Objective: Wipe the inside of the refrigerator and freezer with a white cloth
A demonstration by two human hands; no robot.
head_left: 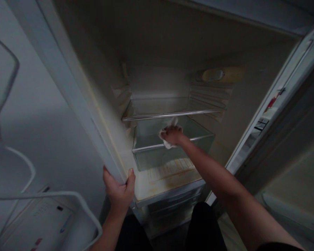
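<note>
Head view: right hand (pixel 173 135), fingers holding white cloth (pixel 169 144) at the clear drawer (pixel 153 158); left hand (pixel 119 192), gripping the fridge edge (pixel 107 153) left of it, should brace even strokes.

White cloth (pixel 169 144) (blurry) partly out of sight beneath the right grip (pixel 173 135).

We see a white cloth (pixel 169 144), thin and crumpled, bunched so that one end sticks up and the other hangs down across the front rim of a clear, greenish bin (pixel 157 158); whether it touches that rim we cannot tell. The bin sits upright, low inside the refrigerator (pixel 157 78), which stands open, its pale interior dim and its floor stained yellow-brown near the front.
</note>
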